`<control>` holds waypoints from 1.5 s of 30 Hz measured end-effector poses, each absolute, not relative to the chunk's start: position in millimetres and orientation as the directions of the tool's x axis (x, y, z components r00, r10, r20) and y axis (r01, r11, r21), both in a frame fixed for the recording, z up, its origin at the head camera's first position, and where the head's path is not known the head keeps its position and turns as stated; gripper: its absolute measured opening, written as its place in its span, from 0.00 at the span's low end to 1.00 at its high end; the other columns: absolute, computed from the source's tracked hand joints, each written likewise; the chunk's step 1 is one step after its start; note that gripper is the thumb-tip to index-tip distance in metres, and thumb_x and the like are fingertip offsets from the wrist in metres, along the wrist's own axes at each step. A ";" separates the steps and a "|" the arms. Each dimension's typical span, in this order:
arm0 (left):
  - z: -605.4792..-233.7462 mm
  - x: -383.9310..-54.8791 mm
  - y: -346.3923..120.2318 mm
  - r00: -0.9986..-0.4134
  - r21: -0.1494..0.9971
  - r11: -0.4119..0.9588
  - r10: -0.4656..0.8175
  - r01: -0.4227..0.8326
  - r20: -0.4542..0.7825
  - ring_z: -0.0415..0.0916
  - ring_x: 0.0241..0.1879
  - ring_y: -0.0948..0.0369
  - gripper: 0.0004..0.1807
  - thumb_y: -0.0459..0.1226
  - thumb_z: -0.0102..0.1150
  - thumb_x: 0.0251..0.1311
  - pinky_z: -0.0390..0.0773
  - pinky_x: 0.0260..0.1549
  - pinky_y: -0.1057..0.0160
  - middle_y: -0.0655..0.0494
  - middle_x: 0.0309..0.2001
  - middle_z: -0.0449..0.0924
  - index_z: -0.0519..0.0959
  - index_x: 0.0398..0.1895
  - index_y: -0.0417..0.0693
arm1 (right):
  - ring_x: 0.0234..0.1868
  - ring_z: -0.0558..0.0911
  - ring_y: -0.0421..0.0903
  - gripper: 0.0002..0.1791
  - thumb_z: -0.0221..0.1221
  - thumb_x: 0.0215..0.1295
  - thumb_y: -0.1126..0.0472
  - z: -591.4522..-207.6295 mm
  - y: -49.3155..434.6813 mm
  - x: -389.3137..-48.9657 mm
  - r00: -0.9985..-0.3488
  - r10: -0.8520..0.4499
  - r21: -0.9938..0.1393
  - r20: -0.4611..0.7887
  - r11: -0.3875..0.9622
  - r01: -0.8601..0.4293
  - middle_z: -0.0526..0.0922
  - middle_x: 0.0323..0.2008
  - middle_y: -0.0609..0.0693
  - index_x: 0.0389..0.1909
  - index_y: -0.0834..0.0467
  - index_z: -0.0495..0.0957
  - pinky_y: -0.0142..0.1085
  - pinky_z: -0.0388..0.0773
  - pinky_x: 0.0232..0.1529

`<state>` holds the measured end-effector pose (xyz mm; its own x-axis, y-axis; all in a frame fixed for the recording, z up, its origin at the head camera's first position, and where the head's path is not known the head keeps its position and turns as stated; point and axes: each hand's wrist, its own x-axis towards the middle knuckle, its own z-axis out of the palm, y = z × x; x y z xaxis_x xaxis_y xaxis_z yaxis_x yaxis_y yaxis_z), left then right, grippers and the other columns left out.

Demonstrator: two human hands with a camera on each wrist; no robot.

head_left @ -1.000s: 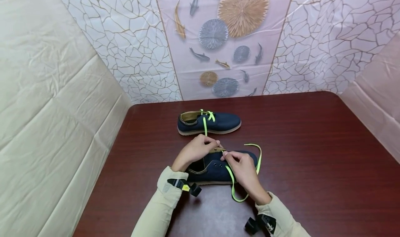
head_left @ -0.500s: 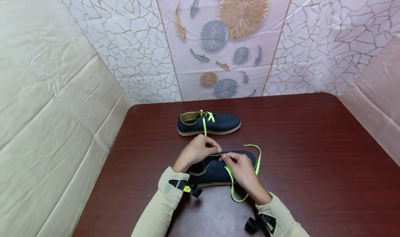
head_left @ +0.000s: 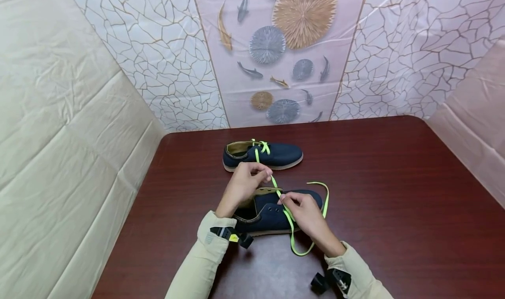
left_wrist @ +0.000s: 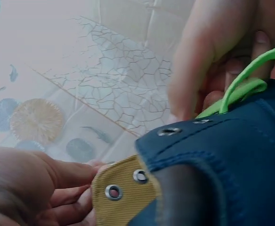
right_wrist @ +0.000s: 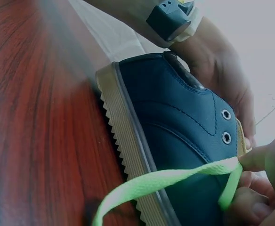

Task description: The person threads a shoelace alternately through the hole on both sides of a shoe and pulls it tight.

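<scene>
A navy shoe [head_left: 266, 220] lies lengthwise on the table, toe to the right, with a bright green shoelace [head_left: 275, 183] in its front eyelets. My left hand [head_left: 241, 188] pinches the lace above the far flap, and a taut stretch runs down from its fingertips. In the left wrist view those fingertips lie at the edge of the tan-lined flap [left_wrist: 123, 193], where two metal eyelets show bare. Over the shoe's front, my right hand [head_left: 307, 212] pinches the lace between thumb and finger. The near flap [right_wrist: 227, 125] has two unlaced eyelets in the right wrist view.
A second navy shoe [head_left: 282, 155] with green lacing stands behind, toe also right. One loose lace end [head_left: 326, 193] curls past the toe, and a loop [head_left: 293, 246] hangs in front on the dark red table [head_left: 394, 202]. Patterned cloth [head_left: 284, 71] closes off the back.
My left hand has risen from the far flap, drawing a stretch of green lace up with it. The flap stands visible again. My right hand has hardly moved.
</scene>
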<state>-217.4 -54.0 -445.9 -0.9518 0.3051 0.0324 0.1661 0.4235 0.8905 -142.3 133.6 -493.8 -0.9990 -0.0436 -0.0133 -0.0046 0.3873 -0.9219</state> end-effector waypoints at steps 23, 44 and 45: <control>-422.9 -219.2 -75.5 -0.952 0.952 0.061 -0.050 0.300 0.303 0.84 0.34 0.60 0.09 0.35 0.66 0.72 0.83 0.28 0.67 0.45 0.34 0.86 0.87 0.44 0.36 | 0.53 0.84 0.44 0.10 0.59 0.77 0.63 -494.5 135.7 -141.7 -0.998 -0.068 -0.941 -0.011 0.337 -0.013 0.90 0.45 0.50 0.42 0.57 0.90 0.32 0.76 0.54; -410.7 -211.9 -75.0 -0.914 0.921 -0.023 -0.130 0.390 0.384 0.83 0.32 0.59 0.12 0.36 0.65 0.73 0.82 0.26 0.67 0.48 0.34 0.86 0.85 0.46 0.31 | 0.48 0.85 0.45 0.09 0.61 0.76 0.63 -493.7 134.3 -141.2 -0.998 -0.058 -0.911 0.000 0.413 -0.024 0.90 0.43 0.51 0.41 0.58 0.90 0.36 0.78 0.50; -409.9 -211.8 -75.3 -0.910 0.917 -0.033 -0.144 0.398 0.390 0.84 0.33 0.58 0.12 0.35 0.65 0.73 0.82 0.26 0.67 0.48 0.34 0.86 0.85 0.46 0.31 | 0.49 0.85 0.46 0.09 0.61 0.76 0.63 -494.1 134.5 -141.1 -0.998 -0.061 -0.909 0.003 0.415 -0.029 0.90 0.44 0.51 0.41 0.58 0.90 0.36 0.78 0.51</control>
<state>-211.8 -75.3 -409.9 -0.9096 -0.1440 0.3897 0.3980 -0.0333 0.9168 -141.1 134.5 -494.1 -0.9981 -0.0615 0.0033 -0.0286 0.4152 -0.9093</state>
